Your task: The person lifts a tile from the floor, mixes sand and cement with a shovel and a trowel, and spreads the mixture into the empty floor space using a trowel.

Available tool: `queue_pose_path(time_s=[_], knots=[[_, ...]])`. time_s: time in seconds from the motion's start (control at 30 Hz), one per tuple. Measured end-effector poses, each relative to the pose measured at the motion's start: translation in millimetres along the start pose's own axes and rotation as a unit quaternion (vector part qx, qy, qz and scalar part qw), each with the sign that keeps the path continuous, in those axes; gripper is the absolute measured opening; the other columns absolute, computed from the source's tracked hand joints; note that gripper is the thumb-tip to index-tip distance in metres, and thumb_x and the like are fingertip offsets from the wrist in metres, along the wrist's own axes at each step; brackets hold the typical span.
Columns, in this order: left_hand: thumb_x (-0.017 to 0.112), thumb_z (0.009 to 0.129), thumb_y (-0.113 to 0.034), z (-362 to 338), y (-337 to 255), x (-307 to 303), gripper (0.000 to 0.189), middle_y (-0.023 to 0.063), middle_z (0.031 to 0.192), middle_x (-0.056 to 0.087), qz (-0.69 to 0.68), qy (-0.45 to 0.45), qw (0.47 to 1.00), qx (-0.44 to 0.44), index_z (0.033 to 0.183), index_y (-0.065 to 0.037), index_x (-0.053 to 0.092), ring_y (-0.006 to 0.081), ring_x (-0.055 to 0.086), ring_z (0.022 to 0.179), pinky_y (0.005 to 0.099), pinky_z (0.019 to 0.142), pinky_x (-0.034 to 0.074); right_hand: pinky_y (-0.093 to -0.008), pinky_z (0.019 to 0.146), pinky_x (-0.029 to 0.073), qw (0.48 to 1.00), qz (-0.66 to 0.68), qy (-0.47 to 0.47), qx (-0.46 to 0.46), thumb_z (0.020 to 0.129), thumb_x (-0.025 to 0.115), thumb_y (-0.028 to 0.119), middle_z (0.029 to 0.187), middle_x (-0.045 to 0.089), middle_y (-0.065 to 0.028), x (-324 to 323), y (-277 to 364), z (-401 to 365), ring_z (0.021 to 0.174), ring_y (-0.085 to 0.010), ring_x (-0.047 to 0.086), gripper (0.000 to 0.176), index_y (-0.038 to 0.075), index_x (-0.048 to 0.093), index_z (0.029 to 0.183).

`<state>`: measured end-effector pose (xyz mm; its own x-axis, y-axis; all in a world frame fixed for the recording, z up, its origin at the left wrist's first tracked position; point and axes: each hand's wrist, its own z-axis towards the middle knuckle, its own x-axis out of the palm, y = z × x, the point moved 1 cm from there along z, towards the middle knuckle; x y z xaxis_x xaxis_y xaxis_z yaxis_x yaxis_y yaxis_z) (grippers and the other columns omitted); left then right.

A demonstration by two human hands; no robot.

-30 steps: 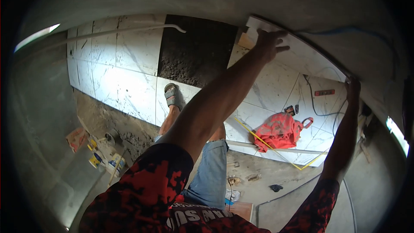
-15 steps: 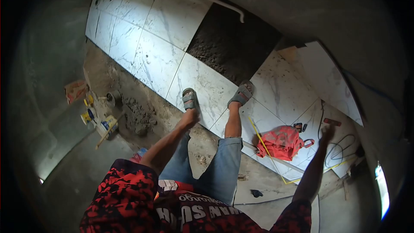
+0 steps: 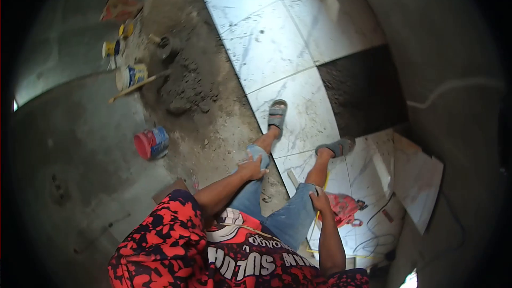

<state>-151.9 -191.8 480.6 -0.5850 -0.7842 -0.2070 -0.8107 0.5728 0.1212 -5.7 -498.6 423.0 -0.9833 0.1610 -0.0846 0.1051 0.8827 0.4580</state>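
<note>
My left hand (image 3: 253, 169) lies over my left knee (image 3: 258, 156), fingers spread across the denim, holding nothing. On the side of my right knee (image 3: 306, 191) rests my right hand (image 3: 320, 200), also open and without an object. Close to the right hand, a crumpled red bag (image 3: 344, 208) sits on the white marbled tiles (image 3: 298, 93). A small red-handled tool (image 3: 387, 215) lies on the tiles beyond the bag. A yellow rod-like strip (image 3: 326, 180) is partly hidden behind my right leg.
Left of the tiles are a mortar pile (image 3: 189, 88), a red-and-blue bucket (image 3: 151, 143), a white bucket (image 3: 130, 76) and a wooden stick (image 3: 136, 87). A dark untiled square (image 3: 368, 90) lies ahead. Tile pieces (image 3: 418, 181) and a cable (image 3: 373, 240) are at right.
My right hand has come back from beside the red-handled tool to my right knee. My left hand has stayed by my left knee. The view has turned left, bringing the red-and-blue bucket into sight.
</note>
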Motion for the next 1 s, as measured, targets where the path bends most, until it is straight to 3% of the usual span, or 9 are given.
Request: queue_pose_path(time_s=[0.13, 0.23, 0.37, 0.47, 0.53, 0.63, 0.77, 0.97, 1.0], knots=[[0.055, 0.081, -0.054, 14.2, 48.9, -38.8, 0.085, 0.0351, 0.143, 0.019, -0.079, 0.025, 0.996, 0.027, 0.145, -0.013, 0.019, 0.0486, 0.034, 0.127, 0.047, 0.104, 0.032, -0.0388, 0.102, 0.036, 0.994, -0.105, -0.027, -0.014, 0.083, 0.056, 0.032, 0.127, 0.049, -0.0252, 28.7, 29.6, 13.4, 0.12, -0.0368, 0.046, 0.054, -0.005, 0.049, 0.123], [0.054, 0.082, -0.054, 40.5, 98.5, -36.8, 0.081, 0.0313, 0.143, 0.025, -0.165, 0.023, 0.968, 0.187, 0.144, -0.01, 0.025, 0.0429, 0.035, 0.128, 0.0424, 0.106, 0.03, -0.0396, 0.102, 0.035, 0.984, -0.176, -0.039, -0.001, 0.083, 0.057, 0.032, 0.127, 0.048, -0.0268, 31.7, 68.4, 20.4, 0.121, -0.0379, 0.045, 0.055, -0.006, 0.049, 0.123], [0.053, 0.082, -0.053, 35.6, 150.3, -30.3, 0.075, 0.0278, 0.139, 0.036, -0.278, 0.01, 0.928, 0.247, 0.138, -0.005, 0.037, 0.0375, 0.039, 0.128, 0.0391, 0.106, 0.031, -0.0411, 0.103, 0.035, 0.975, -0.208, -0.081, -0.009, 0.083, 0.057, 0.03, 0.128, 0.047, -0.0279, 31.7, 134.0, 17.8, 0.122, -0.0399, 0.043, 0.054, -0.006, 0.049, 0.123], [0.051, 0.085, -0.051, 23.0, 179.7, -9.2, 0.065, 0.0222, 0.13, 0.05, -0.379, 0.006, 0.9, 0.215, 0.129, -0.002, 0.048, 0.0325, 0.048, 0.121, 0.0378, 0.101, 0.036, -0.0403, 0.103, 0.035, 0.972, -0.211, -0.07, -0.08, 0.084, 0.057, 0.027, 0.128, 0.047, -0.0276, 37.1, 177.5, 25.5, 0.121, -0.0399, 0.044, 0.052, -0.006, 0.048, 0.124], [0.05, 0.086, -0.048, 19.1, 195.1, 17.0, 0.059, 0.018, 0.117, 0.06, -0.575, 0.017, 0.808, 0.127, 0.12, 0.0, 0.055, 0.0286, 0.057, 0.108, 0.0358, 0.093, 0.041, -0.0391, 0.102, 0.035, 0.982, -0.159, -0.002, -0.102, 0.085, 0.056, 0.028, 0.126, 0.05, -0.0263, 47.8, 198.2, 34.8, 0.12, -0.0382, 0.046, 0.052, -0.004, 0.048, 0.125], [0.049, 0.088, -0.041, 10.1, 210.9, 68.7, 0.05, 0.0139, 0.106, 0.066, -0.627, -0.026, 0.777, 0.051, 0.115, 0.0, 0.059, 0.0225, 0.061, 0.097, 0.0339, 0.087, 0.044, -0.0388, 0.1, 0.037, 0.965, -0.226, 0.058, -0.123, 0.085, 0.057, 0.029, 0.123, 0.053, -0.025, 65.2, 210.3, 54.3, 0.118, -0.0368, 0.049, 0.051, -0.003, 0.05, 0.123], [0.049, 0.088, -0.036, 1.4, 230.3, 149.6, 0.044, 0.0134, 0.101, 0.066, -0.567, -0.071, 0.82, 0.037, 0.112, -0.002, 0.06, 0.0184, 0.061, 0.093, 0.0332, 0.083, 0.046, -0.0416, 0.1, 0.037, 0.94, -0.31, 0.104, -0.1, 0.085, 0.054, 0.029, 0.124, 0.051, -0.0273, 68.3, 208.6, 62.6, 0.118, -0.0403, 0.047, 0.05, -0.004, 0.051, 0.122], [0.051, 0.086, -0.032, -11.5, 270.9, 210.5, 0.038, 0.0144, 0.096, 0.066, -0.872, 0.057, 0.451, -0.18, 0.11, -0.005, 0.062, 0.0203, 0.062, 0.089, 0.033, 0.08, 0.046, -0.0449, 0.1, 0.036, 0.927, -0.322, 0.066, -0.181, 0.087, 0.05, 0.034, 0.125, 0.05, -0.0282, 73.8, 218.2, 71.3, 0.118, -0.0418, 0.046, 0.051, -0.004, 0.051, 0.121], [0.051, 0.086, -0.032, -12.8, 284.6, 219.8, 0.038, 0.0144, 0.096, 0.066, -0.875, 0.056, 0.448, -0.172, 0.11, -0.005, 0.062, 0.0203, 0.062, 0.089, 0.033, 0.08, 0.046, -0.0443, 0.101, 0.035, 0.926, -0.334, 0.063, -0.167, 0.087, 0.05, 0.036, 0.125, 0.049, -0.0281, 74.8, 230.5, 76.8, 0.119, -0.0419, 0.046, 0.052, -0.004, 0.051, 0.121]])
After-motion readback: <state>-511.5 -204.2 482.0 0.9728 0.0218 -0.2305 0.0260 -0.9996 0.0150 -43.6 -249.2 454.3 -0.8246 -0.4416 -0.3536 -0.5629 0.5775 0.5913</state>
